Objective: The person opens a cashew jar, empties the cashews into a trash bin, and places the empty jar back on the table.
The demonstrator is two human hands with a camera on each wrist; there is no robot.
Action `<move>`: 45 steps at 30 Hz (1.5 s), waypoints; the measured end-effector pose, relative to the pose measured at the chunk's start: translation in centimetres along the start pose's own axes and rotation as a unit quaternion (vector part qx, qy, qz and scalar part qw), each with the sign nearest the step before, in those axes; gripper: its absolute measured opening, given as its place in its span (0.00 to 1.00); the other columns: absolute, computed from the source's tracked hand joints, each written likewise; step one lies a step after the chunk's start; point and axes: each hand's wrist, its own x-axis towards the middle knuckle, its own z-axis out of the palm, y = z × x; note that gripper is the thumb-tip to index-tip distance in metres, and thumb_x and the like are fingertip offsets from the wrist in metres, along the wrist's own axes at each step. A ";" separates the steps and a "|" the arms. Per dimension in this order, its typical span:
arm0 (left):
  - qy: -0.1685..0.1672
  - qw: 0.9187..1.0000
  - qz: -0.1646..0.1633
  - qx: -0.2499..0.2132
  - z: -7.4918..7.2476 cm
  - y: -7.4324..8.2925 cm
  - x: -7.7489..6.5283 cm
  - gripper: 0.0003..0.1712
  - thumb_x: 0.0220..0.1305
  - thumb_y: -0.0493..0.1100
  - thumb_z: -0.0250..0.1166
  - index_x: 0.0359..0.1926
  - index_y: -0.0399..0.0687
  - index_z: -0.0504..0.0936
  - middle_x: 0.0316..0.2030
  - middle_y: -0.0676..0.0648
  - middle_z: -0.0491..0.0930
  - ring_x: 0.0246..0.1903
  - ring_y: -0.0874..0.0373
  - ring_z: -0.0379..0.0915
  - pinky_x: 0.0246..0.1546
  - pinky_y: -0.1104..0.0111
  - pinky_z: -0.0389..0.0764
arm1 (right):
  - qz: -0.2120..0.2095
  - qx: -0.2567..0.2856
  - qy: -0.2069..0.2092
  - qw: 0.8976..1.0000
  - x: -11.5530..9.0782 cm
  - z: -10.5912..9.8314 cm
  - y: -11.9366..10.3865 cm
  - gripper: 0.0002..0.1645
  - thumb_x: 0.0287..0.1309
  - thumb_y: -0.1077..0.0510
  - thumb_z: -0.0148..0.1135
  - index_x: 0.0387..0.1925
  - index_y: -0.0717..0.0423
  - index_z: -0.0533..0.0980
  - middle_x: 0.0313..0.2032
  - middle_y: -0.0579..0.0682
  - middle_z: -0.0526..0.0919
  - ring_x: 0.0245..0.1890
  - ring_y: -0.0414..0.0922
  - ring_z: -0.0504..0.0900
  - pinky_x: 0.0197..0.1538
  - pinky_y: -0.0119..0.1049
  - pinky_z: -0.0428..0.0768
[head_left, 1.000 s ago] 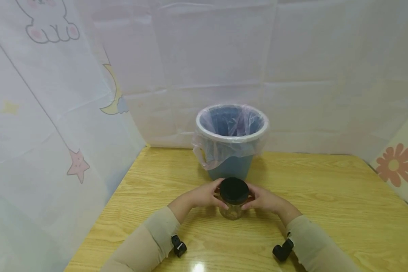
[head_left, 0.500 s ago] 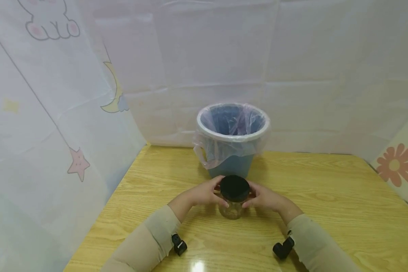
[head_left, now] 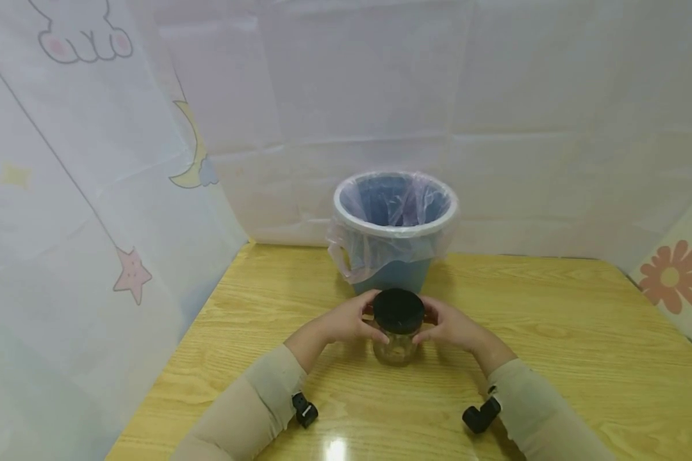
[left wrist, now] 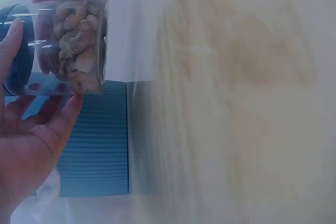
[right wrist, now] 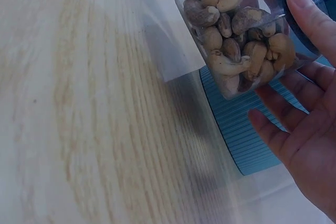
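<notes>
A clear jar (head_left: 395, 351) with a black lid (head_left: 398, 311) is held between both hands in front of the bin. My left hand (head_left: 348, 321) grips its left side, the thumb near the lid's lower edge and the fingers curved round behind. From the other side my right hand (head_left: 452, 328) grips it the same way. Cashews and other brown nuts (right wrist: 247, 38) fill the lower part of the jar, as the right wrist view shows. Both wrist views show the jar's base raised over the table.
Right behind the jar stands a blue ribbed waste bin (head_left: 395, 272) with a white rim and a pinkish plastic liner hanging over it. The wooden table (head_left: 525, 307) reaches back to a pale printed cloth (head_left: 357, 83) that also hangs at the sides.
The jar and both hands have risen slightly in the head view, a little more than the bin, which also shifts up as the view moves. Both hands keep their grip.
</notes>
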 end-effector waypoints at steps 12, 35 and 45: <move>0.018 1.000 0.019 0.008 -0.4 0.7 0.0 0.46 0.42 0.40 0.75 0.63 0.57 0.62 0.55 0.53 0.70 0.53 0.60 0.68 0.48 0.68 0.73 | -0.010 0.008 0.025 1.000 0.2 -0.2 -1.3 0.47 0.42 0.63 0.71 0.63 0.66 0.58 0.61 0.65 0.64 0.58 0.54 0.68 0.55 0.31 0.69; 0.045 0.998 0.035 0.016 -0.6 3.0 -0.8 0.44 0.43 0.41 0.75 0.62 0.56 0.63 0.56 0.54 0.68 0.55 0.61 0.67 0.52 0.66 0.71 | -0.072 0.035 0.029 0.996 0.3 -0.6 -2.9 0.43 0.43 0.68 0.69 0.60 0.71 0.58 0.54 0.37 0.71 0.53 0.36 0.73 0.53 0.27 0.70; 0.047 0.997 0.061 0.002 -0.6 3.4 -0.7 0.45 0.43 0.37 0.74 0.63 0.52 0.62 0.57 0.51 0.68 0.55 0.59 0.67 0.53 0.67 0.71 | -0.075 0.070 0.016 0.995 0.3 -0.9 -3.3 0.42 0.47 0.70 0.66 0.61 0.72 0.56 0.54 0.41 0.72 0.52 0.39 0.74 0.51 0.30 0.72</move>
